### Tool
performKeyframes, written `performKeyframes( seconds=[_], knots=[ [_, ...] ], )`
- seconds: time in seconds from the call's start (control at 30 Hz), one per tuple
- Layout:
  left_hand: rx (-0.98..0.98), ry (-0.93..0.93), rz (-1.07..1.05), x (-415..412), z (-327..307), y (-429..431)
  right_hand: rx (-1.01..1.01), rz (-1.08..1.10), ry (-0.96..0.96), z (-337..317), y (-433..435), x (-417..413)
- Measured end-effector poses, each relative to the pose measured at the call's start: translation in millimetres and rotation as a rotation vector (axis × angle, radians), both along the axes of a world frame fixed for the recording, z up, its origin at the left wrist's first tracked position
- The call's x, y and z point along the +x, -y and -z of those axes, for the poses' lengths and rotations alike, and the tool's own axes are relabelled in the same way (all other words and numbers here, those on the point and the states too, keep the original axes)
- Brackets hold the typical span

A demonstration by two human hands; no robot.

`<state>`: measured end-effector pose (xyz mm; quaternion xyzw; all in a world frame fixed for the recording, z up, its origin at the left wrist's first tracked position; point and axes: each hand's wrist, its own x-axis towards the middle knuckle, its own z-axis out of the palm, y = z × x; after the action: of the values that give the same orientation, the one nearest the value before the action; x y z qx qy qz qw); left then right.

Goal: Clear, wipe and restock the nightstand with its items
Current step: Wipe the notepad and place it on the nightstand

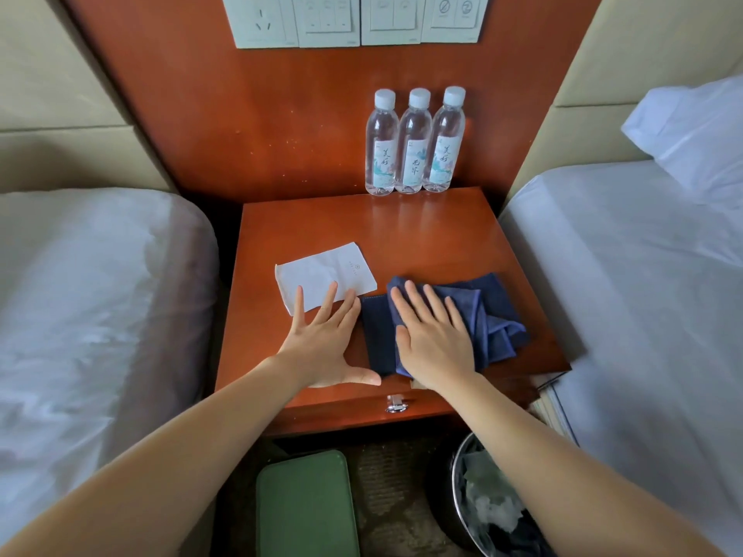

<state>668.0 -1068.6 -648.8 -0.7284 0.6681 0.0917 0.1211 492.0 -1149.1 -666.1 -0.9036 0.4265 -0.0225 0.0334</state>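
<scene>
The reddish wooden nightstand (pixel 422 235) stands between two beds. Three clear water bottles (pixel 414 142) with white caps line its back edge, upright and side by side. A white paper packet (pixel 321 271) lies flat at the left of the top. A dark blue cloth (pixel 494 315) lies crumpled at the front right, partly over a dark flat item (pixel 376 335). My left hand (pixel 325 343) lies flat with straight, spread fingers, its fingertips on the packet's near edge. My right hand (pixel 432 335) presses flat on the cloth.
White-sheeted beds flank the nightstand, left (pixel 88 307) and right (pixel 643 295). A drawer pull (pixel 396 404) sits at the front edge. On the floor below are a green pad (pixel 305 508) and a bin (pixel 490 508) holding rubbish. Switch plates (pixel 354 18) are on the wall panel.
</scene>
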Motion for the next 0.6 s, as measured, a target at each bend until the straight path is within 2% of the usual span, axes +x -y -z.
performKeyframes(
  seconds=[0.2, 0.47, 0.6],
  knots=[
    [-0.019, -0.098, -0.035, -2, -2, -1, 0.036, -0.097, 0.053, -3, -13, 33],
    [-0.032, -0.06, -0.136, -3, -6, -3, 0.109, -0.178, 0.069, -4, -20, 25],
    [-0.05, -0.065, -0.111, -3, -5, -6, 0.138, -0.236, 0.105, -4, -30, 11]
  ],
)
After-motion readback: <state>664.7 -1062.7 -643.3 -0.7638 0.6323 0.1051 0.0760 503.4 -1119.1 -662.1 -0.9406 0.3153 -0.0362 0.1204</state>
